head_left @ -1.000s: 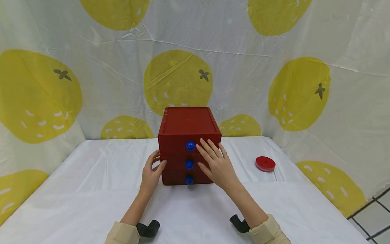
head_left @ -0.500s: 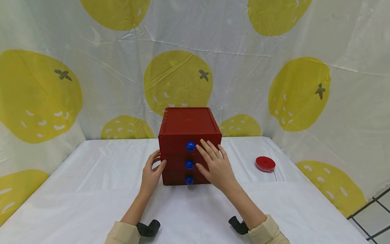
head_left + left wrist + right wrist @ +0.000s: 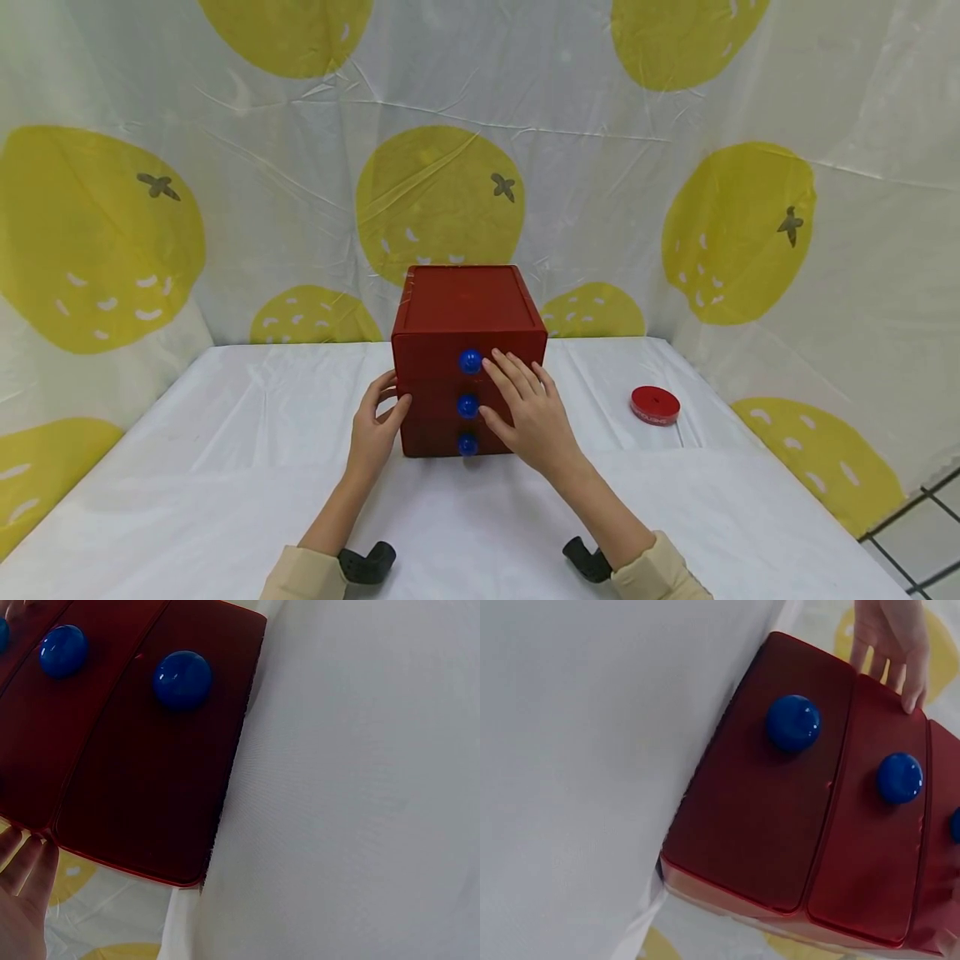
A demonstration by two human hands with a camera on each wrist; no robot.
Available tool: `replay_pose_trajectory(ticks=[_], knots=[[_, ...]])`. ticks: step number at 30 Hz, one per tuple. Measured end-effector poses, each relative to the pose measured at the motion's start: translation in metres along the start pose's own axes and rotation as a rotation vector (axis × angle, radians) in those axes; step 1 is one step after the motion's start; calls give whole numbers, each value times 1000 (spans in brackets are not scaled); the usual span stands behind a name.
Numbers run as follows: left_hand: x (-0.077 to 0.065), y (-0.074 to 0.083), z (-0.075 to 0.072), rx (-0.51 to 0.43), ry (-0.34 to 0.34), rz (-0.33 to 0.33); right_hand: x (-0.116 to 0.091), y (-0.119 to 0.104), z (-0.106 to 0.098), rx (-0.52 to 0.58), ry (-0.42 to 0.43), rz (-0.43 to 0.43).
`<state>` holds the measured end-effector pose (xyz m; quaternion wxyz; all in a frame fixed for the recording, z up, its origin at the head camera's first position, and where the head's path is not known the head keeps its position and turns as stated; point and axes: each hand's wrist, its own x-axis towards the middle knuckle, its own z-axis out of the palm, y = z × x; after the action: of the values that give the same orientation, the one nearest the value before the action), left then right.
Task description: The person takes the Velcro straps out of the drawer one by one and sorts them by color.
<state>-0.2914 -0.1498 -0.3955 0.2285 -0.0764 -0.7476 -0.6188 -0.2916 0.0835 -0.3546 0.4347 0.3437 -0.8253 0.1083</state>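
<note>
A dark red box of three drawers [image 3: 468, 300] with round blue knobs stands on the white-covered table, its drawers closed in. My left hand [image 3: 372, 429] rests against the box's left side, thumb tip at the front edge and fingers along the side. In the right wrist view, the left hand [image 3: 894, 641] shows its fingers fairly straight. My right hand [image 3: 534, 421] lies with spread fingers before the right part of the drawer fronts, fingertips beside the top blue knob [image 3: 470, 361]. Whether they touch the front cannot be told. The middle knob [image 3: 467, 406] is near its thumb.
A flat red roll of tape or ribbon [image 3: 655, 406] lies on the table [image 3: 247, 517] to the right of the box. Behind hangs a pale curtain [image 3: 585, 208] with yellow fruit prints. Black wrist mounts [image 3: 366, 564] sit at both wrists.
The right hand has shifted slightly down and left along the drawer fronts. The left hand and the box stay in place.
</note>
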Motion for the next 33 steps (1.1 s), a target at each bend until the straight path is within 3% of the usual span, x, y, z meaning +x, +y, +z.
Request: replay_pose_trajectory(ticks=[23,33], knots=[[1,0,-1,4,-9,0,0,-14,4,61,160,-175],[0,0,-1,4,-7,15,-4,-18,10,-2,36,-198]])
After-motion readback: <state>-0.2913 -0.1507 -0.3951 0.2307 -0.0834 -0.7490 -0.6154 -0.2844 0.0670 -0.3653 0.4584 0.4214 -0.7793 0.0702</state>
